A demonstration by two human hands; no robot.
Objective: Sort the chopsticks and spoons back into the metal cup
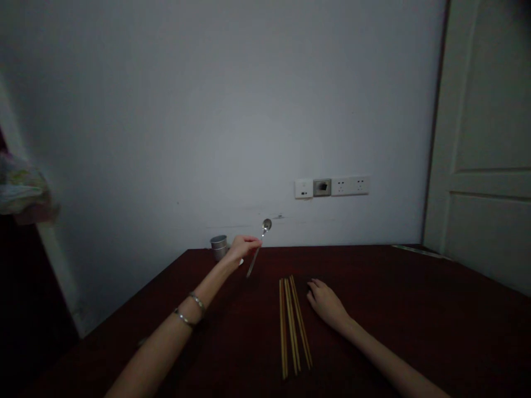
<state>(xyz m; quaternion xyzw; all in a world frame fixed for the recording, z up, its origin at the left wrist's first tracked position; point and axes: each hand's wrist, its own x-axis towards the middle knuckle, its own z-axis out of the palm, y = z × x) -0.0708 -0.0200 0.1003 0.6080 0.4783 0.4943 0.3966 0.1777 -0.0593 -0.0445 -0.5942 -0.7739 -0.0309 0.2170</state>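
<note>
My left hand (pixel 245 246) is closed on a metal spoon (pixel 266 225), pinching it partway along the handle. The spoon is held up above the table, tilted, bowl at the top and handle end pointing down. Several wooden chopsticks (pixel 291 326) lie side by side on the table, pointing away from me. Just right of them my right hand (pixel 326 301) rests on the tabletop, fingers loosely bent and slightly apart, holding nothing. A grey metal cup (pixel 219 247) stands upright behind my left wrist, partly hidden by it. Beside that wrist shows a small pale object (pixel 241 261), mostly covered.
The dark red table (pixel 373 287) meets a pale wall (pixel 232 110) with sockets and switches (pixel 350 186). A light door (pixel 489 166) stands at the right. Something shiny (pixel 142 341) peeks out beside my left forearm. A plastic bag (pixel 22 188) is at far left.
</note>
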